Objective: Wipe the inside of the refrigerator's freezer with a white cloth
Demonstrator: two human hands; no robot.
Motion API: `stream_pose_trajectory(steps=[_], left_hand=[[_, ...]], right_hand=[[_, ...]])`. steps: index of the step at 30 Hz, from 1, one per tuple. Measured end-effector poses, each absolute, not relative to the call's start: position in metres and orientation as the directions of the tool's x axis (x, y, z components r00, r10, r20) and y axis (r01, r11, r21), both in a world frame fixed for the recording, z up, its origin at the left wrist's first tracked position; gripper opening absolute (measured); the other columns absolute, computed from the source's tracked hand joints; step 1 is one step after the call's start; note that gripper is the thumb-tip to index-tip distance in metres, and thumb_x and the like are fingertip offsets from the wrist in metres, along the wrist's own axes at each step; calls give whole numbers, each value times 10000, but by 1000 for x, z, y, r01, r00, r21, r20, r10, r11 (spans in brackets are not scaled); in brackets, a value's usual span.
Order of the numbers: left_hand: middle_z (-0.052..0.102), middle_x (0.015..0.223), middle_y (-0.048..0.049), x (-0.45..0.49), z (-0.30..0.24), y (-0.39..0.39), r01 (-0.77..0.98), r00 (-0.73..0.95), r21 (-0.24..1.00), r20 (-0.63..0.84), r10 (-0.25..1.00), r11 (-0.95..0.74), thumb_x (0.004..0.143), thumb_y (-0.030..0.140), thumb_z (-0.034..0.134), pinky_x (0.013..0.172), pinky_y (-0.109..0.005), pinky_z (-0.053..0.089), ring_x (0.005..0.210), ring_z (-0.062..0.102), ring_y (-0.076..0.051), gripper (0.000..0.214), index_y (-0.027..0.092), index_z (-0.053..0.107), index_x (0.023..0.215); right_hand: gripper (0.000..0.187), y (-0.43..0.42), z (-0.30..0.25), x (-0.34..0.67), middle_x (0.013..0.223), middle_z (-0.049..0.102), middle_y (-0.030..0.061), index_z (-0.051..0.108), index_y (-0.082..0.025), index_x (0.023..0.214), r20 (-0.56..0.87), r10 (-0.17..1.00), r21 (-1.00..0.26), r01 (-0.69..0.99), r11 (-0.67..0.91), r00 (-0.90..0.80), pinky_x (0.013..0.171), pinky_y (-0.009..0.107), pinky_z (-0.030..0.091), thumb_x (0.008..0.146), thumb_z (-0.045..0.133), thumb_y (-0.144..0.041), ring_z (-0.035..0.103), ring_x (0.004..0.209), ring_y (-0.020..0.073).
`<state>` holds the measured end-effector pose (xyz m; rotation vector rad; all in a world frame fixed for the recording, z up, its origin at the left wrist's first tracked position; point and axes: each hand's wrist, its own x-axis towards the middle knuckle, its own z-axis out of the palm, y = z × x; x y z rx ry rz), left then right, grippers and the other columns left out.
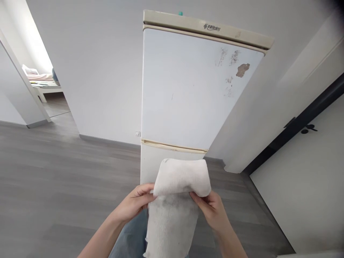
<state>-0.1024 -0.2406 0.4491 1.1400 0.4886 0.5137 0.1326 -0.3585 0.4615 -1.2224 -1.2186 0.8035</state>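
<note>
The left hand [134, 206] pinches one side of a white cloth [180, 186], and the right hand [211, 208] pinches the other side. Both hands are closed on it. The top part of the cloth is folded over and held up in front of the person, low down and near the bottom door of a tall white fridge [188, 93]. The rest of the cloth hangs down past the blue jeans [129, 240].

The cloth is held only by its edges with the fingertips, so I think it could slip out if one hand lets go a bit. Then it would drop on the grey floor [67, 186] and pick up dirt. The fold could also fall open, because nothing holds it but the two pinches. The cloth already has grey marks lower down. The fridge door has some brown spots [242, 70] near the top right.
</note>
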Motion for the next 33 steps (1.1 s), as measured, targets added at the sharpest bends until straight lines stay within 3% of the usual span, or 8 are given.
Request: stream_pose_trajectory(steps=[2, 5, 12, 17, 21, 26, 29, 33], left_hand=[[576, 553, 21, -97, 442, -238, -99, 736, 936, -161, 658, 339, 682, 297, 711, 540, -235, 297, 539, 389, -79, 151, 172, 707, 598], [535, 545, 30, -89, 432, -234, -93, 708, 929, -191, 680, 358, 675, 277, 659, 519, -236, 246, 518, 375, -76, 133, 165, 676, 608], [456, 651, 57, -86, 421, -229, -112, 722, 908, -204, 661, 403, 850, 367, 559, 527, -216, 266, 565, 395, -90, 152, 230, 535, 787], [495, 721, 44, -91, 413, -225, -80, 772, 979, -58, 633, 188, 880, 426, 557, 603, -243, 334, 632, 434, -121, 222, 286, 528, 1050], [535, 835, 10, -90, 410, -224, -74, 792, 996, 31, 610, 45, 881, 484, 551, 641, -254, 362, 685, 450, -118, 248, 252, 571, 968], [471, 651, 86, -84, 415, -230, -167, 739, 919, -123, 663, 358, 848, 560, 575, 509, -190, 301, 539, 394, -67, 306, 287, 501, 964], [508, 641, 94, -80, 418, -233, -240, 668, 879, -158, 727, 412, 802, 567, 635, 486, -173, 315, 528, 407, -63, 335, 297, 510, 956], [614, 685, 75, -78, 418, -233, -261, 546, 834, -288, 787, 487, 824, 504, 635, 515, -172, 392, 574, 508, -82, 347, 341, 554, 1120]], right_hand=[[197, -351, 456, 135, 1220, 672, 73, 791, -302, 831, 344, 926, -932, 173, 318, 155, 715, 340, 563, 865, 640, -424, 676, 870, 245], [281, -342, 445, 139, 1312, 623, 49, 779, -294, 662, 360, 924, -928, 150, 341, 127, 651, 327, 543, 880, 623, -380, 667, 751, 198], [328, -340, 428, 145, 1366, 574, 32, 773, -301, 688, 376, 911, -903, 290, 318, 170, 769, 312, 518, 918, 541, -271, 658, 972, 207], [284, -343, 429, 142, 1366, 560, 46, 735, -269, 729, 373, 899, -901, 322, 292, 228, 611, 277, 455, 898, 512, -222, 636, 761, 143], [218, -342, 432, 137, 1348, 564, 67, 728, -257, 801, 363, 890, -903, 341, 262, 277, 532, 262, 401, 888, 528, -255, 509, 555, 67], [348, -341, 433, 124, 1402, 535, 79, 653, -317, 1163, 83, 919, -989, -84, 124, 385, 623, 281, 490, 855, 623, -475, 628, 792, 163], [626, -344, 423, 113, 1379, 562, 109, 537, -304, 1360, -206, 951, -896, -436, -88, 231, 766, 360, 532, 841, 556, -653, 635, 1020, 261], [729, -350, 408, 103, 1297, 618, 144, 607, -243, 1301, -333, 943, -817, -498, -291, -3, 877, 410, 512, 757, 607, -729, 588, 1159, 327]])
